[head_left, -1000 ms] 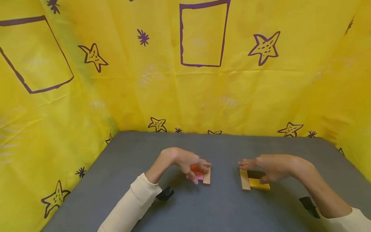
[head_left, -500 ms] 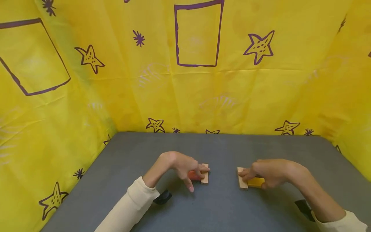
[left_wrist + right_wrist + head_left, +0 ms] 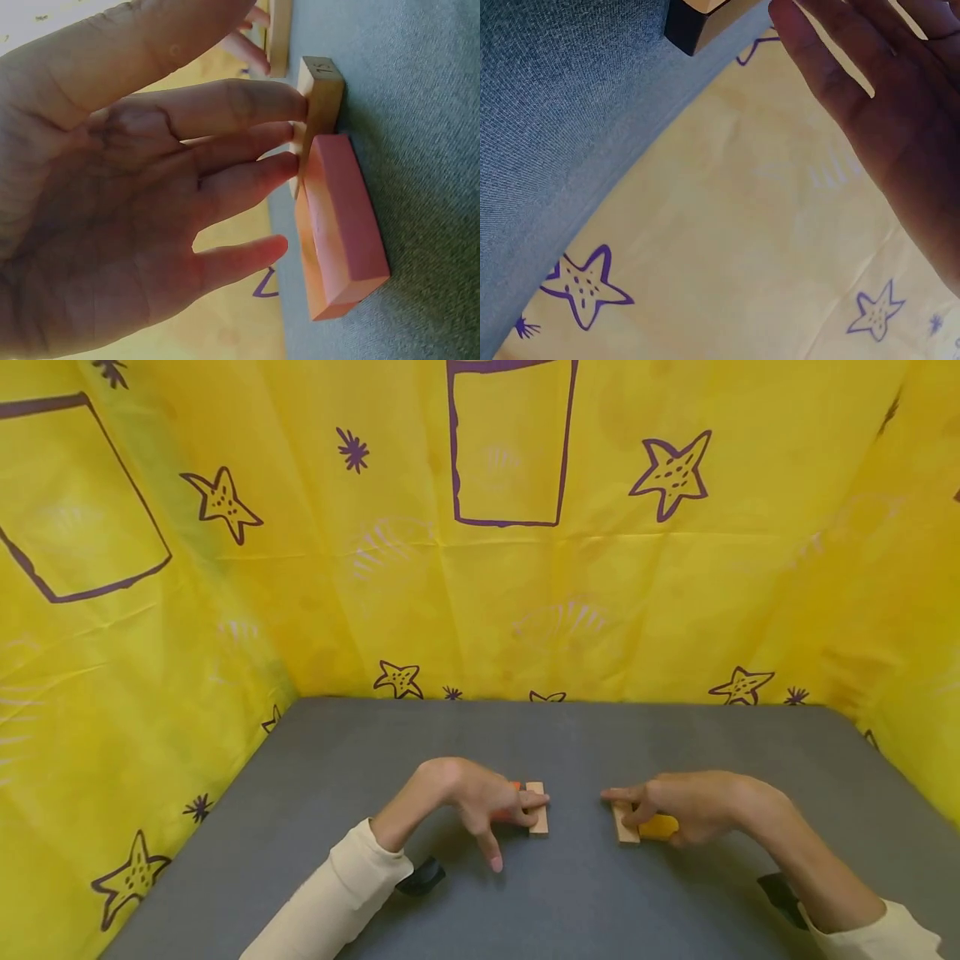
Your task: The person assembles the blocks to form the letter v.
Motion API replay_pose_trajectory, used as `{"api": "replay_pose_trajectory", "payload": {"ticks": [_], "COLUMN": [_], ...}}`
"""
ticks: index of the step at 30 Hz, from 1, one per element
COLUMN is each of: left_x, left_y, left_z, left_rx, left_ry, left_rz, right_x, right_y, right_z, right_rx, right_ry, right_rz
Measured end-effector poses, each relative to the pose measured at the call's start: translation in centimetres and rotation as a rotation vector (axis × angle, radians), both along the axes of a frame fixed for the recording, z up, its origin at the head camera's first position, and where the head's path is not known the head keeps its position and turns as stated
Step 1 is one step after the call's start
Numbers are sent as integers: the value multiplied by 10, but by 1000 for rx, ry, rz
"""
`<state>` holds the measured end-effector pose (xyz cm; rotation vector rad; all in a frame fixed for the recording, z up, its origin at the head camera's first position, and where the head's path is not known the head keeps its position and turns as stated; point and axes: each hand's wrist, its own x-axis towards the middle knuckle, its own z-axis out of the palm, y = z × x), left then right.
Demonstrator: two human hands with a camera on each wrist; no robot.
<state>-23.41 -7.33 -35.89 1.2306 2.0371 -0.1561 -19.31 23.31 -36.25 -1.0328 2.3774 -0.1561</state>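
Note:
In the head view my left hand (image 3: 476, 802) reaches over a small plain wooden block (image 3: 538, 830), its fingertips on the top and its thumb pointing away toward me. The left wrist view shows fairly straight fingers touching that wooden block (image 3: 324, 90), which has dark marks on its end. Against it lie a pink block (image 3: 351, 217) and an orange block (image 3: 327, 309), side by side. My right hand (image 3: 693, 806) touches a second wooden block (image 3: 627, 834), one finger stretched past its far end. Beside that block lies a yellow block (image 3: 659, 827), partly under the hand.
A grey cloth-covered table (image 3: 577, 893) carries the blocks. Yellow fabric walls (image 3: 510, 610) with purple drawings stand behind it and at the sides. In the right wrist view a dark block (image 3: 686, 31) shows at the top edge, near the fingers.
Both hands have come down from hovering, and their fingertips now touch the wooden blocks. The two wooden blocks stand slightly closer together. One right finger has stretched out past its block.

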Motion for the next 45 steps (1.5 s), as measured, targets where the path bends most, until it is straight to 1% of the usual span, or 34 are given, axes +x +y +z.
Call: {"api": "replay_pose_trajectory", "payload": {"ticks": [2, 4, 9, 12, 13, 16, 17, 19, 22, 25, 28, 31, 35, 37, 41, 45], "left_x": [2, 3, 5, 8, 9, 12, 13, 15, 16, 17, 18, 18, 17, 16, 14, 14], "left_y": [1, 3, 7, 8, 8, 8, 8, 8, 8, 7, 8, 11, 13, 13, 12, 11], "left_z": [-2, -3, -3, -1, 0, 2, 2, 3, 2, 2, 3, 3, 2, 2, 2, 1], "left_rx": [14, 24, 27, 8, -1, -39, -47, -55, -60, -72, -71, -52, -53, -54, -55, -58], "left_ry": [-45, -76, -82, -44, -23, 67, 87, 107, 89, 126, 163, 143, 118, 105, 71, 71], "left_rz": [10, 20, 50, 77, 77, 71, 64, 48, 41, 13, 3, 9, 18, 21, 26, 13], "right_x": [2, 4, 8, 8, 8, 7, 7, 7, 7, 7, 8, 9, 10, 9, 11, 15], "right_y": [0, 1, -1, 0, 1, 6, 7, 8, 5, 2, 2, 4, 3, 0, -7, -14], "right_z": [-2, -5, -9, -8, -7, -3, -1, 0, -1, -2, -2, -2, -3, -3, -3, -4], "right_rx": [-1, -5, -28, -59, -67, -67, -61, -55, -45, -27, -3, 9, 2, 0, 12, 46], "right_ry": [2, 14, 67, 89, 89, 79, 70, 48, 16, 15, 18, -3, -32, -34, 0, 54], "right_rz": [-6, 2, 15, 18, 15, 1, -7, -14, -11, 6, -5, -36, -66, -64, -70, -101]}}
